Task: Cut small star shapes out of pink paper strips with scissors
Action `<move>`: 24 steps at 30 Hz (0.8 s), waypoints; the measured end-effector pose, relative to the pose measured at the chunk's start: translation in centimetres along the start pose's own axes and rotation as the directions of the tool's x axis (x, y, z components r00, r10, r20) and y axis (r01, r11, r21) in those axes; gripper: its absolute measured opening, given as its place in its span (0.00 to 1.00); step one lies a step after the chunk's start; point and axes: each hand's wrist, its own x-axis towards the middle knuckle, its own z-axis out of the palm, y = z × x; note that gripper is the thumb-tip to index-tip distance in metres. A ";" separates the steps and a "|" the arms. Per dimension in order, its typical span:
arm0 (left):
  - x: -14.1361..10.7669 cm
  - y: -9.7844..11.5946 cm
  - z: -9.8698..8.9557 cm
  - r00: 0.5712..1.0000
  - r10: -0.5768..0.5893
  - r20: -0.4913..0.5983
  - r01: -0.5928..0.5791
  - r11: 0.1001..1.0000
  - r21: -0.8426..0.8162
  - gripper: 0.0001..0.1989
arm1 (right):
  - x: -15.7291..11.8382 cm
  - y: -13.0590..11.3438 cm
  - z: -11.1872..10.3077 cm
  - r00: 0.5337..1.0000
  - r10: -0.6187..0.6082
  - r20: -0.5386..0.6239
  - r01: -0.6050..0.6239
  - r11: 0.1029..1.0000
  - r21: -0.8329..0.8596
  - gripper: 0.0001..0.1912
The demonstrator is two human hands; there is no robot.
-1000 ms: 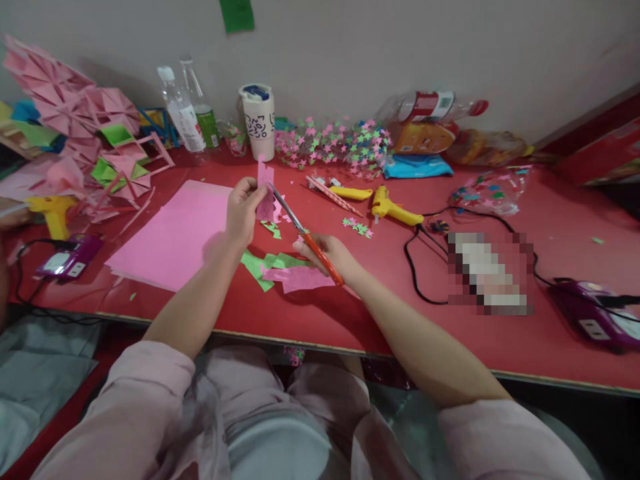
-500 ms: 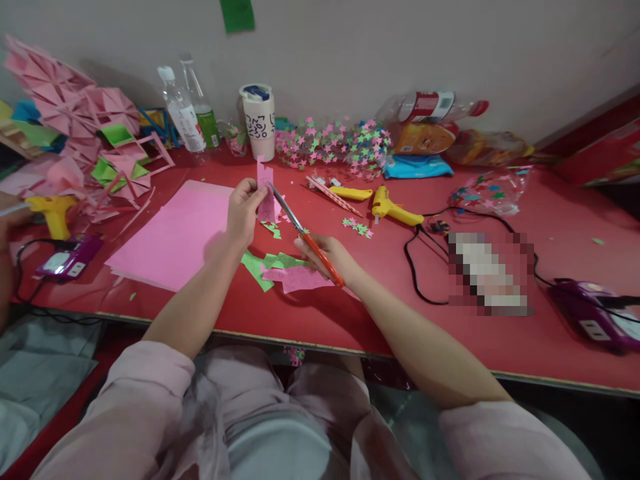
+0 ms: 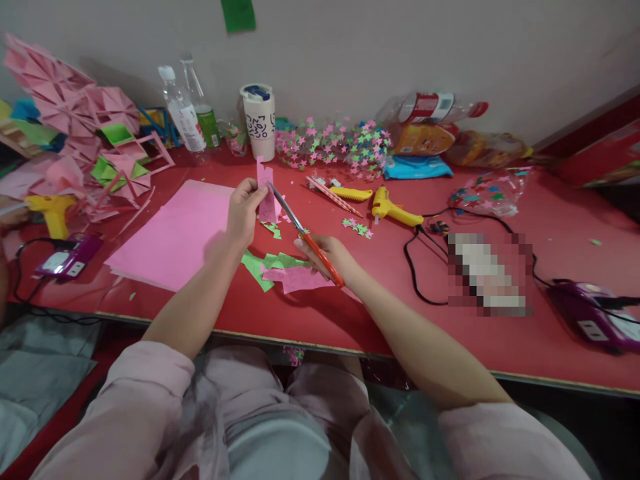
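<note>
Between the thumb and fingers of my left hand (image 3: 244, 208) is a narrow upright strip of pink paper (image 3: 266, 176) with a notched top edge. My right hand (image 3: 334, 259) grips a pair of scissors (image 3: 316, 252) with orange-red handles. The metal blades point up and left, their tips at the right side of the strip beside my left thumb. Below the hands lie green paper scraps (image 3: 258, 272) and larger pink paper scraps (image 3: 302, 279). A stack of pink paper sheets (image 3: 173, 233) lies under and left of my left forearm.
On the red table (image 3: 305, 320) are small paper stars (image 3: 357, 228), a yellow utility knife (image 3: 353, 194) and a yellow glue gun (image 3: 397, 209) with a black cable. A white tumbler (image 3: 259, 127) and bottles stand behind. Another person's hand (image 3: 13, 213) is at far left, near a second glue gun (image 3: 53, 215).
My hands, the scissors and the strip hold almost the same position. At the far left, the other person's hand and arm have drawn back slightly toward the edge.
</note>
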 end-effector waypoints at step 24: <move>-0.1 0.2 0.1 0.999 0.003 0.049 -0.001 0.999 -0.035 0.07 | -0.6 -0.7 0.2 1.000 -0.011 0.024 0.011 1.000 0.025 0.19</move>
